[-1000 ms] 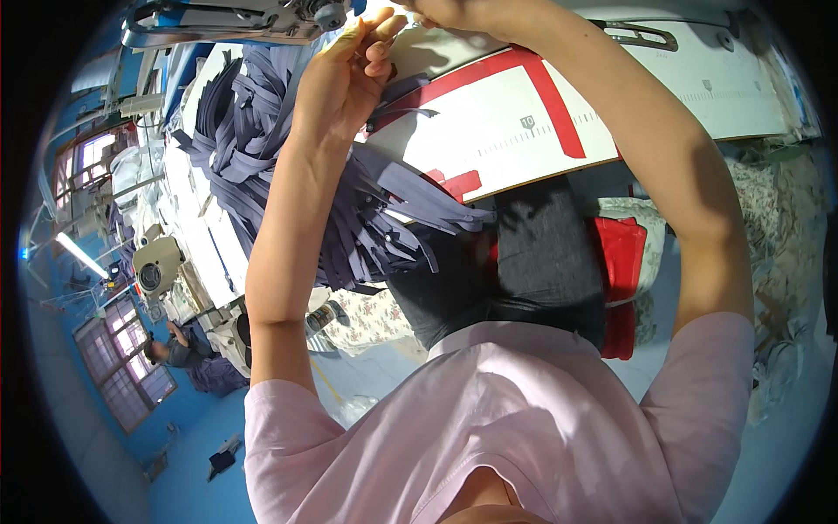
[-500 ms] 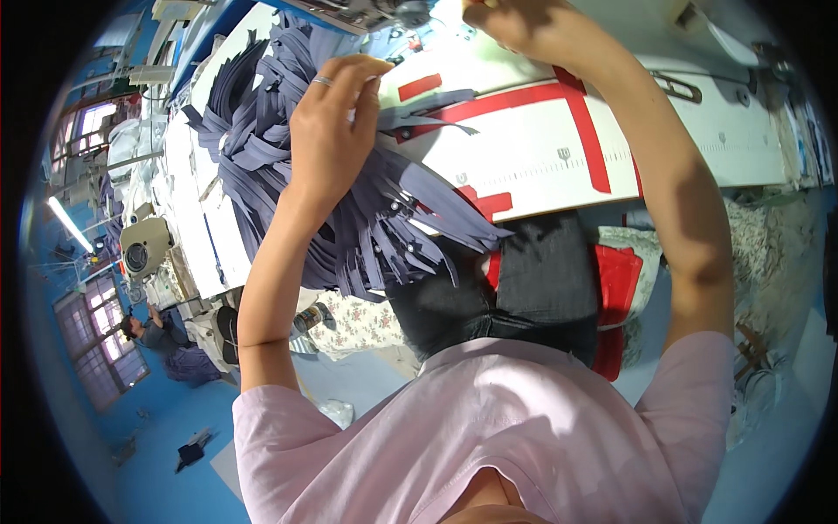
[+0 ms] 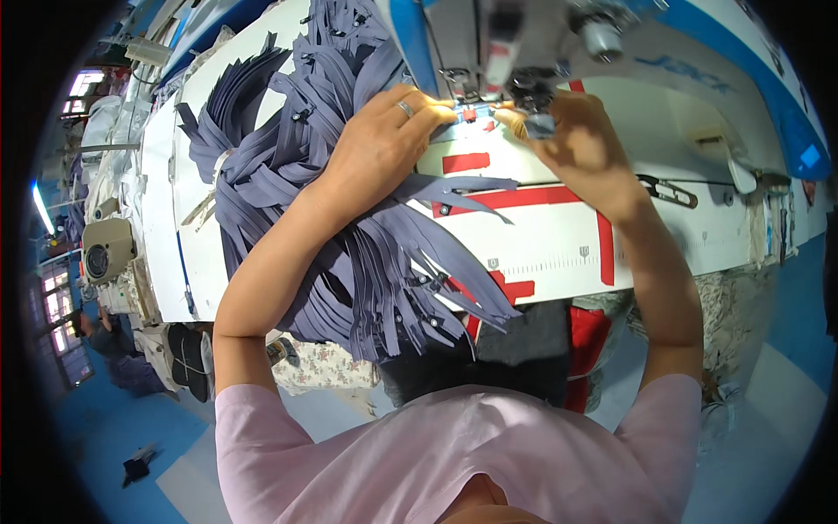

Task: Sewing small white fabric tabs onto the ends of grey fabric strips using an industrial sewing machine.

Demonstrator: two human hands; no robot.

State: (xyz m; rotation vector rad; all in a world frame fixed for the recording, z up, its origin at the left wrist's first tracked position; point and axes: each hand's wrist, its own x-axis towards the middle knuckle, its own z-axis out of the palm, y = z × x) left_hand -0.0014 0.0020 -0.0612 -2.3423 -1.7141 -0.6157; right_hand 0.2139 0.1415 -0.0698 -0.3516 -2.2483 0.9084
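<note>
At the needle area of a sewing machine, my left hand and my right hand face each other. My left fingers, one wearing a ring, are pressed together beside the presser foot. From the other side, my right thumb and fingers pinch close to the same spot, partly behind a metal part of the machine. Whatever lies between the fingertips is too small and glare-lit to name. A big bundle of grey-purple zippers lies beneath and beside my left forearm, its loose ends hanging over the table edge.
Strips of red tape mark the white sewing table, which has a printed ruler along its front. Black-handled snips lie right of my right wrist. Floral cloth hangs below the table. Another person sits far left.
The view has tilted up, bringing the machine's head into sight. My left hand has moved right from beside the zippers to the needle area, and my right hand has come closer to it.
</note>
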